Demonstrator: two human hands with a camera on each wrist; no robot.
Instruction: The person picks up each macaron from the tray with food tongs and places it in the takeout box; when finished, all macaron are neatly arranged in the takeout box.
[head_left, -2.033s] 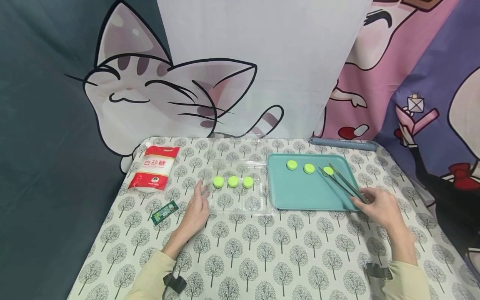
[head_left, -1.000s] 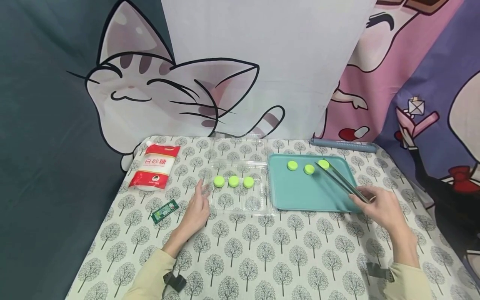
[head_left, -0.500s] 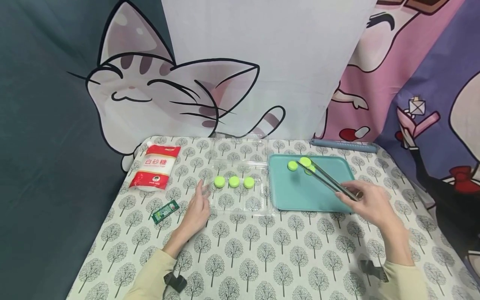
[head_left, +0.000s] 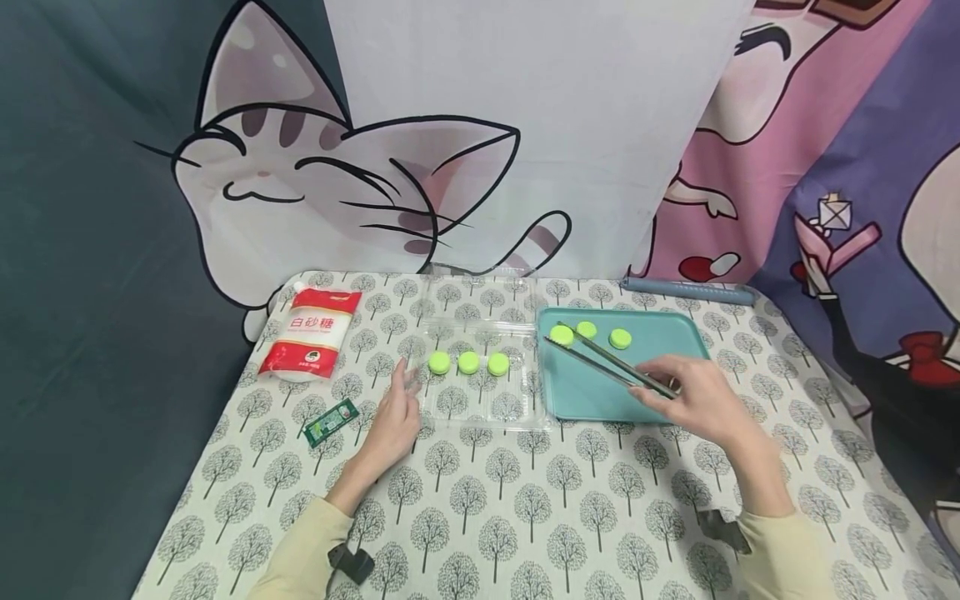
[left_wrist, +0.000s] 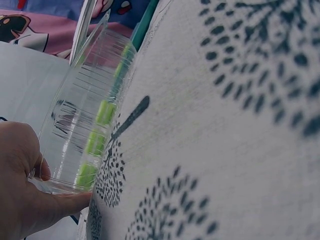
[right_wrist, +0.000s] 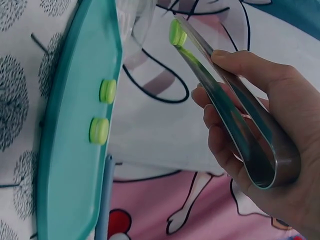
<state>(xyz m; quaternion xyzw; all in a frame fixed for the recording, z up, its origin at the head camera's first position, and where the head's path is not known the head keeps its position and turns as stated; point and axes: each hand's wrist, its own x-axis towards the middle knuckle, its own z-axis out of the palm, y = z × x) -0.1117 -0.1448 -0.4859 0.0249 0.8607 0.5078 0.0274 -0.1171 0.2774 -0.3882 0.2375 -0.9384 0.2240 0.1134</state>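
Observation:
My right hand [head_left: 693, 400] holds metal tongs [right_wrist: 287, 165], thumb on one arm and fingers on the other. Between their tips sits a green macaron [right_wrist: 176, 33], raised above the left side of the teal tray [head_left: 600, 400]. Two more macarons [head_left: 620, 339] lie toward the tray's back. To the left stands an open clear plastic container [left_wrist: 70, 125] with a row of three green macarons [head_left: 468, 362] in it. My left hand [head_left: 393, 421] grips the container's left wall, with fingers over the rim and thumb low outside, in the left wrist view.
A red and white sugar bag [head_left: 311, 333] lies at the table's back left, and a small green packet [head_left: 330, 422] in front of it. A blue-grey rod-like item [head_left: 686, 291] lies along the back edge behind the tray. The container's raised lid [head_left: 480, 296] stands behind its base.
The tongs have picked up the rightmost macaron from the tray and carried it left, past the other two, toward the container. My left hand stays in place.

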